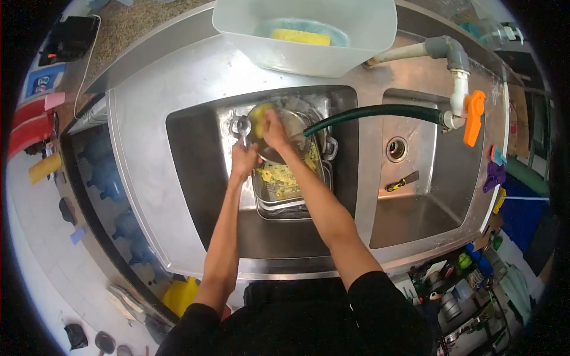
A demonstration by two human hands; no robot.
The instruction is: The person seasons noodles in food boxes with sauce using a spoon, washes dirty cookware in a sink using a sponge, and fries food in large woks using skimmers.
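A round metal pan (294,123) is held tilted over the left sink basin. My left hand (243,160) is closed on its left edge, beside a shiny rounded metal piece (242,126) that may be its handle. Inside the pan my right hand (274,132) presses a yellow-green sponge (257,117), slightly blurred. Beneath lies a rectangular metal basket (286,209) with yellow food scraps (279,178) in it. The end of a dark green hose (368,111) reaches the pan's right side.
A translucent tub (303,59) with a yellow sponge (301,37) stands behind the basin. The right basin (415,219) holds a scraper (402,181) near its drain (396,149). A pipe with an orange valve handle (474,118) feeds the hose. Blue water bottles (107,178) stand below left.
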